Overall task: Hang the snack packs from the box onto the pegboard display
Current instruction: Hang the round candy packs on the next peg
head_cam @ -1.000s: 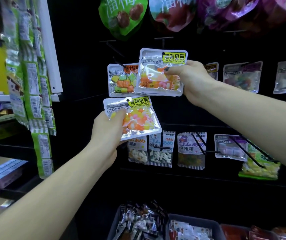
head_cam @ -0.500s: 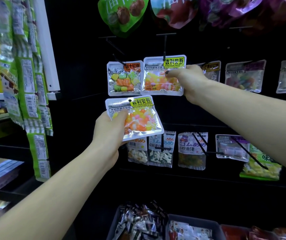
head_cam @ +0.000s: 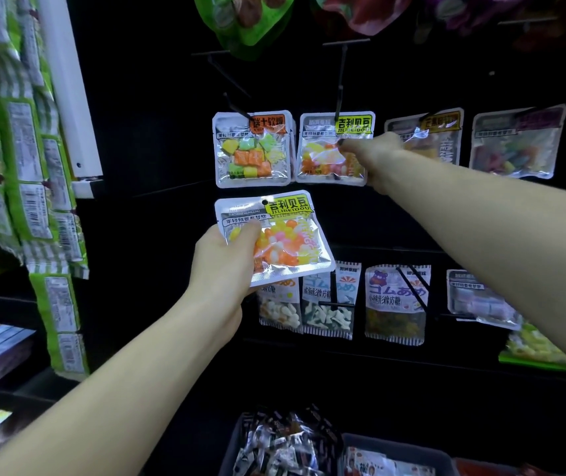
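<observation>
At the pegboard, right hand [head_cam: 376, 156] fingers pinch the hung pack [head_cam: 322, 156]; left hand [head_cam: 221, 266] fingers grip another pack [head_cam: 285, 238].

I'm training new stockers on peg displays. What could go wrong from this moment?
The right hand is on the jelly bean pack hanging on the peg; if it isn't pushed well back, it may slide off. The left hand grips the second jelly bean pack by one side, so it could slip toward the bin below.
</observation>
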Demonstrator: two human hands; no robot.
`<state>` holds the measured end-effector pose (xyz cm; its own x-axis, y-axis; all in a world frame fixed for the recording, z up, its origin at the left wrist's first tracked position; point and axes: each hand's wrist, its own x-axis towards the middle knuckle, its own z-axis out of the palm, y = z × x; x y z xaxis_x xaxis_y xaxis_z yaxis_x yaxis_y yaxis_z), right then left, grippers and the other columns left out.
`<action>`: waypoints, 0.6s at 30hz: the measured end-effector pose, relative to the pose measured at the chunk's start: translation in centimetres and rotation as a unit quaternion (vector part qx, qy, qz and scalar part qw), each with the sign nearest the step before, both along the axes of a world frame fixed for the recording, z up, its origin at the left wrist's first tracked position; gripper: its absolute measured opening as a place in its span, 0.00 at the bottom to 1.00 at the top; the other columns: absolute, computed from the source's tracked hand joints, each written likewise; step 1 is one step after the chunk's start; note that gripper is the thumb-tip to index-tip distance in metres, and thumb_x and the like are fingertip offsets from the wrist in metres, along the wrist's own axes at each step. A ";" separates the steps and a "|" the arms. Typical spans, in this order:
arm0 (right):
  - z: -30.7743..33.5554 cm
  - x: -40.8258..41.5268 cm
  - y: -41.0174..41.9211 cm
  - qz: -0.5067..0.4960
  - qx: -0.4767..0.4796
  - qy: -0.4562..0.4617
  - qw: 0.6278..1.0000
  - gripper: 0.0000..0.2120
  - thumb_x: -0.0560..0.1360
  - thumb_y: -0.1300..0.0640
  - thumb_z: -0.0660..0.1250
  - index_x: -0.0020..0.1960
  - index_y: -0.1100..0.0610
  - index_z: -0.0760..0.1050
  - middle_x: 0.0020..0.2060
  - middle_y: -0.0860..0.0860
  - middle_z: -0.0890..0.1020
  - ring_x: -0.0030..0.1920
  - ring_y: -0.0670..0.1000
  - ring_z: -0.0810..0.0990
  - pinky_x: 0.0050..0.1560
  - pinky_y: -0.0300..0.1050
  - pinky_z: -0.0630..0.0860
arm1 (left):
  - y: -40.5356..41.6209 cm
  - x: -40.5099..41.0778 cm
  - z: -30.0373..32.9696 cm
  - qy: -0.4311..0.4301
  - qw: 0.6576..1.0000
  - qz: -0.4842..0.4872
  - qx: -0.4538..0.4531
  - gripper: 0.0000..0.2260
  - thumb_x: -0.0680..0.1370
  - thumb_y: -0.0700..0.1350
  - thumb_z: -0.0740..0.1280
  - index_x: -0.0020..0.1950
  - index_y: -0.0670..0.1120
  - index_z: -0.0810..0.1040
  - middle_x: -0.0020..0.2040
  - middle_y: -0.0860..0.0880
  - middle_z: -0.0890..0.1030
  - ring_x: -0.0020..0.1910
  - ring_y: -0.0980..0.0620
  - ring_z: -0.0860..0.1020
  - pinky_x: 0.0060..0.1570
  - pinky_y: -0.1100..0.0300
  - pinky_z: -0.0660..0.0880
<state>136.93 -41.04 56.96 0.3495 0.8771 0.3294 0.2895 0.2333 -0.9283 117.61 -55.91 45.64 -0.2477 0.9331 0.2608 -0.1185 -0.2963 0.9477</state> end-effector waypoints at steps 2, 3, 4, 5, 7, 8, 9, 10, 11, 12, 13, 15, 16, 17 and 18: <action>0.0 0.1 0.3 -0.002 -0.010 0.002 1.000 0.32 0.73 0.47 0.78 0.67 0.64 0.74 0.59 0.56 0.79 0.58 0.59 0.79 0.62 0.56 0.79 | 0.3 0.2 0.0 0.001 1.000 0.001 -0.001 0.06 0.85 0.46 0.65 0.55 0.51 0.82 0.48 0.49 0.89 0.45 0.48 0.88 0.54 0.45 0.85; -0.1 0.1 0.3 0.003 -0.018 0.006 1.000 0.33 0.72 0.46 0.79 0.68 0.63 0.73 0.62 0.57 0.79 0.59 0.60 0.79 0.61 0.59 0.81 | 0.4 0.4 0.0 0.002 1.000 0.003 -0.002 0.06 0.85 0.46 0.65 0.55 0.51 0.82 0.47 0.50 0.89 0.45 0.49 0.88 0.54 0.45 0.84; -0.3 0.2 0.3 0.014 -0.027 0.010 0.999 0.33 0.73 0.45 0.78 0.68 0.63 0.72 0.65 0.57 0.78 0.59 0.61 0.78 0.58 0.60 0.82 | 0.4 0.4 0.0 0.004 1.000 0.005 -0.002 0.06 0.85 0.46 0.65 0.55 0.51 0.82 0.47 0.50 0.89 0.46 0.48 0.88 0.55 0.44 0.84; -0.5 0.4 0.0 0.025 -0.035 0.012 0.999 0.34 0.73 0.44 0.78 0.69 0.62 0.71 0.66 0.58 0.77 0.57 0.60 0.79 0.55 0.60 0.84 | 0.4 0.5 0.0 0.007 1.000 0.007 -0.001 0.06 0.85 0.47 0.65 0.55 0.51 0.82 0.47 0.49 0.89 0.47 0.48 0.88 0.56 0.43 0.84; -1.4 0.8 -0.7 0.034 -0.064 -0.007 0.997 0.36 0.74 0.41 0.75 0.71 0.62 0.69 0.66 0.58 0.77 0.53 0.59 0.82 0.52 0.57 0.85 | 0.3 0.6 0.0 0.010 1.000 0.008 -0.003 0.06 0.85 0.47 0.65 0.55 0.51 0.82 0.47 0.49 0.89 0.48 0.48 0.88 0.57 0.42 0.83; -1.9 1.1 -1.3 0.024 -0.081 -0.027 0.996 0.38 0.74 0.38 0.74 0.72 0.63 0.69 0.66 0.59 0.77 0.51 0.59 0.84 0.51 0.56 0.85 | 0.1 0.7 0.1 0.010 1.000 0.007 -0.005 0.06 0.85 0.47 0.65 0.55 0.51 0.82 0.47 0.49 0.89 0.48 0.48 0.88 0.57 0.43 0.83; -2.4 1.4 -2.0 0.006 -0.095 -0.054 0.994 0.39 0.74 0.36 0.73 0.72 0.63 0.69 0.65 0.59 0.78 0.49 0.58 0.84 0.50 0.55 0.85 | 0.0 0.8 0.2 0.010 1.000 0.005 -0.007 0.06 0.85 0.47 0.65 0.57 0.50 0.81 0.47 0.49 0.89 0.47 0.48 0.88 0.57 0.43 0.83; -3.0 1.6 -2.7 -0.010 -0.102 -0.079 0.992 0.39 0.74 0.34 0.71 0.71 0.63 0.69 0.62 0.58 0.78 0.48 0.57 0.84 0.50 0.55 0.85 | -0.3 0.9 0.3 0.008 1.000 0.003 -0.009 0.06 0.85 0.47 0.65 0.58 0.50 0.81 0.47 0.49 0.89 0.47 0.48 0.88 0.58 0.42 0.83; -3.5 1.7 -3.5 -0.019 -0.100 -0.098 0.990 0.39 0.75 0.34 0.70 0.71 0.63 0.69 0.60 0.57 0.78 0.49 0.57 0.83 0.50 0.54 0.85 | -0.5 1.0 0.3 0.008 1.000 0.001 -0.009 0.07 0.85 0.47 0.65 0.59 0.49 0.82 0.48 0.49 0.89 0.47 0.48 0.88 0.58 0.42 0.83; -3.9 1.8 -4.5 -0.009 -0.096 -0.103 0.990 0.37 0.76 0.35 0.70 0.71 0.63 0.68 0.56 0.56 0.78 0.50 0.56 0.84 0.50 0.53 0.85 | -0.7 1.2 0.4 0.010 1.000 0.000 -0.006 0.07 0.85 0.47 0.65 0.58 0.50 0.82 0.48 0.49 0.89 0.47 0.48 0.88 0.58 0.42 0.83; -4.2 1.7 -5.4 0.028 -0.097 -0.089 0.991 0.37 0.76 0.35 0.69 0.70 0.63 0.69 0.54 0.55 0.79 0.51 0.55 0.84 0.48 0.51 0.85 | -0.9 1.3 0.5 0.014 1.000 0.003 -0.003 0.06 0.85 0.47 0.65 0.57 0.50 0.82 0.48 0.50 0.89 0.47 0.48 0.88 0.58 0.42 0.83; -4.4 1.0 -8.0 0.165 -0.123 -0.044 0.978 0.35 0.78 0.34 0.66 0.69 0.63 0.72 0.52 0.56 0.82 0.51 0.55 0.85 0.48 0.48 0.84 | -1.5 1.6 0.8 0.017 1.000 0.004 0.000 0.06 0.85 0.46 0.65 0.56 0.51 0.82 0.47 0.51 0.89 0.46 0.49 0.88 0.56 0.43 0.84; -4.5 0.7 -9.4 0.239 -0.139 -0.027 0.961 0.34 0.78 0.33 0.64 0.67 0.63 0.74 0.52 0.57 0.85 0.52 0.55 0.86 0.50 0.49 0.83 | -1.8 1.7 1.0 0.017 1.000 0.004 0.001 0.06 0.85 0.46 0.65 0.55 0.51 0.82 0.47 0.51 0.89 0.46 0.49 0.88 0.56 0.44 0.84; -4.5 0.4 -10.6 0.299 -0.151 -0.019 0.942 0.33 0.78 0.33 0.64 0.66 0.61 0.75 0.52 0.57 0.86 0.52 0.56 0.87 0.53 0.50 0.83 | -2.2 1.9 1.2 0.018 1.000 0.007 0.003 0.05 0.84 0.47 0.66 0.55 0.52 0.82 0.48 0.51 0.89 0.47 0.48 0.88 0.56 0.43 0.84; -4.6 0.1 -11.7 0.342 -0.157 -0.019 0.926 0.32 0.78 0.34 0.65 0.66 0.60 0.75 0.53 0.56 0.87 0.53 0.55 0.87 0.56 0.51 0.82 | -2.4 2.0 1.3 0.020 1.000 0.011 0.003 0.05 0.82 0.50 0.67 0.55 0.52 0.82 0.50 0.50 0.89 0.50 0.46 0.88 0.57 0.41 0.83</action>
<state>137.04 -52.78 52.40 -0.3297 0.9439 0.0212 0.2081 0.0946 -0.9735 119.61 -58.29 46.97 -0.2572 0.9258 0.2771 -0.0735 -0.3047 0.9496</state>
